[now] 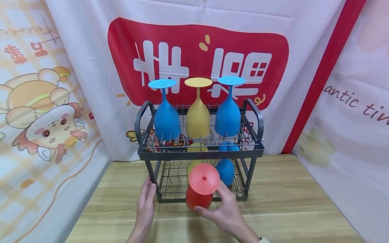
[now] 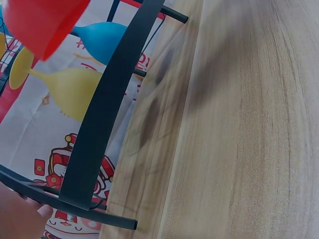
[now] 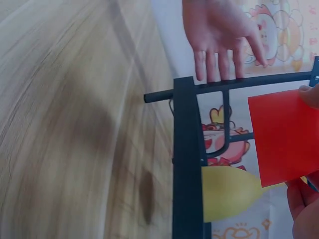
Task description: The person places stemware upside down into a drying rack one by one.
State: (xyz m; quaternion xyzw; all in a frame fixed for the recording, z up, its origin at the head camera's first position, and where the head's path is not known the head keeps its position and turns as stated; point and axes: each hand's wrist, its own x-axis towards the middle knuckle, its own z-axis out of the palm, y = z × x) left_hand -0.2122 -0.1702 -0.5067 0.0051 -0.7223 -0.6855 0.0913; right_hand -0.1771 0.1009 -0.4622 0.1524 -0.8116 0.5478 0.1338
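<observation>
My right hand (image 1: 226,212) grips the bowl of a red plastic goblet (image 1: 199,200), held upside down at the front of a black two-tier rack (image 1: 200,155). The goblet's base faces up toward the head camera. In the right wrist view, thumb and fingers hold the red bowl (image 3: 281,139) from opposite sides. My left hand (image 1: 145,206) touches the rack's left front post, its fingers straight in the right wrist view. On the lower tier, a yellow goblet (image 1: 194,165) stands partly hidden behind the red one, with a blue goblet (image 1: 225,172) to its right.
The upper tier bears an inverted blue goblet (image 1: 167,121), a yellow one (image 1: 198,121) and another blue one (image 1: 228,118). Curved handles rise at both rack ends. Below lies a wooden table (image 1: 291,202); a printed cloth (image 1: 91,67) hangs behind and at the sides.
</observation>
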